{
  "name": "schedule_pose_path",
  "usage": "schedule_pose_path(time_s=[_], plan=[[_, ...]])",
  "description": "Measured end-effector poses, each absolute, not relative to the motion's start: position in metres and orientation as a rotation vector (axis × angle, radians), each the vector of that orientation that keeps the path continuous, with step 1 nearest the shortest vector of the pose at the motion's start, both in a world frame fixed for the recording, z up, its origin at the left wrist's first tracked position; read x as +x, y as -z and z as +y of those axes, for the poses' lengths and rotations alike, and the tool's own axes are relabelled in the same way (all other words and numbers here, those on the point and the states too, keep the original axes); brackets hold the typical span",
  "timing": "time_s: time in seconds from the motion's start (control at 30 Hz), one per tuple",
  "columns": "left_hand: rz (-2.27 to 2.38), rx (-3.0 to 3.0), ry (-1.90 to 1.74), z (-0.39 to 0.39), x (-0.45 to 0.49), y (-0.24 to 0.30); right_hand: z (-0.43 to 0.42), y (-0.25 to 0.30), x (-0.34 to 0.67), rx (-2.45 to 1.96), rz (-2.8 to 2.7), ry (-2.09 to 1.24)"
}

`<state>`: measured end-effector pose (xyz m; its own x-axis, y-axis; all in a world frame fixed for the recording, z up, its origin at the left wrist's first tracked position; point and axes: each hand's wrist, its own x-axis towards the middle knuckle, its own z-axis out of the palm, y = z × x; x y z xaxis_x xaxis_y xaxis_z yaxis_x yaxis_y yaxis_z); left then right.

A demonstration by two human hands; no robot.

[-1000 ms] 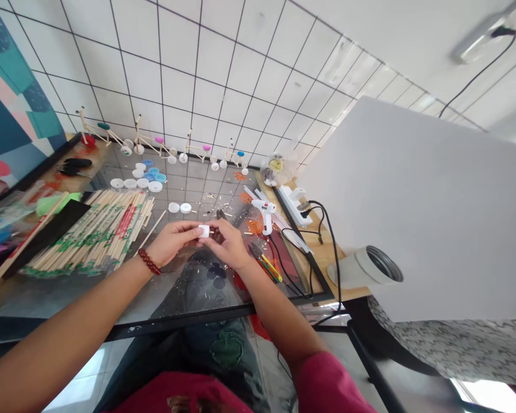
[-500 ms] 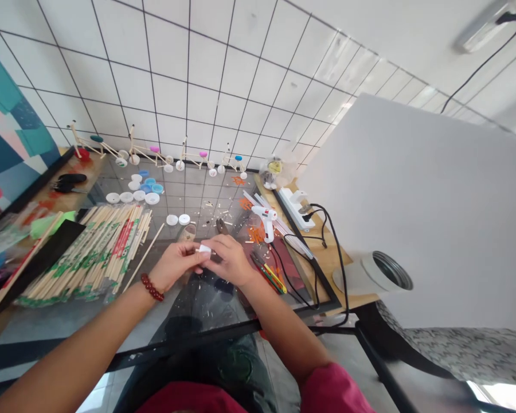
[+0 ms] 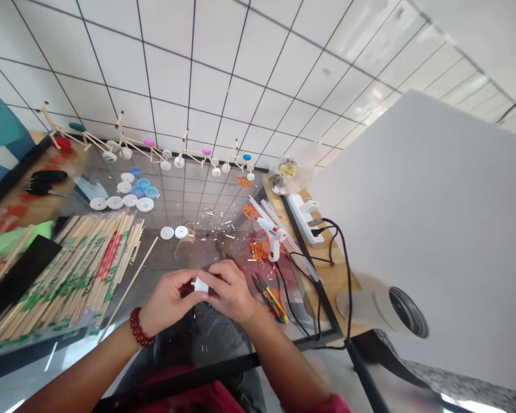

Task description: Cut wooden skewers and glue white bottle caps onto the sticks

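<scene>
My left hand (image 3: 165, 301), a bead bracelet on its wrist, pinches the near side of a small white bottle cap (image 3: 202, 284) between thumb and fingers. My right hand (image 3: 232, 291) has its fingers closed on the same cap from the right. A short pale stub pokes out at the cap's left side; its rest is hidden by fingers. Both hands are above the dark glass tabletop. Just beyond them lie two white caps (image 3: 174, 232) with small centre holes. Left of my left hand is a single wooden chopstick (image 3: 131, 278).
Packed chopsticks (image 3: 75, 272) lie left, with white and blue caps (image 3: 144, 195) behind. Several small stick-built bicycles (image 3: 155, 150) line the wall. At right are a white glue gun (image 3: 273, 236), snips and a yellow cutter (image 3: 277, 304), a power strip (image 3: 301, 215), cables and a grey cylinder (image 3: 370, 310).
The view has shifted, so the hands and table appear lower. Both hands still hold the white cap, now turned slightly with more of its side showing.
</scene>
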<state>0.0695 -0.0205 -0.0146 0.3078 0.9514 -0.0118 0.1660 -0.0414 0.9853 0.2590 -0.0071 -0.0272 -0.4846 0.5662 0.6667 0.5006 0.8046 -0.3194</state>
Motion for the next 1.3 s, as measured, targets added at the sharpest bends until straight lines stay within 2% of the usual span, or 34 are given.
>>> schedule_pose_path(time_s=[0.13, 0.27, 0.4, 0.7, 0.9, 1.3], plan=[[1.099, 1.559, -0.810, -0.019, 0.069, 0.012, -0.007, 0.031, 0.262, -0.783, -2.226, -0.181], [1.046, 1.388, -0.783, -0.016, 0.070, 0.015, -0.005, 0.033, 0.262, -0.767, -2.185, -0.199], [0.960, 1.150, -0.868, -0.015, 0.071, 0.020, -0.003, 0.028, 0.260, -0.791, -2.143, -0.155], [1.008, 1.092, -0.963, -0.016, 0.073, 0.027, -0.001, 0.028, 0.261, -0.848, -2.183, -0.140], [0.983, 1.179, -0.977, -0.016, 0.074, 0.027, 0.000, 0.025, 0.259, -0.811, -2.226, -0.043], [1.082, 1.307, -1.256, -0.008, 0.072, 0.029, 0.001, 0.017, 0.262, -0.814, -2.077, -0.050]])
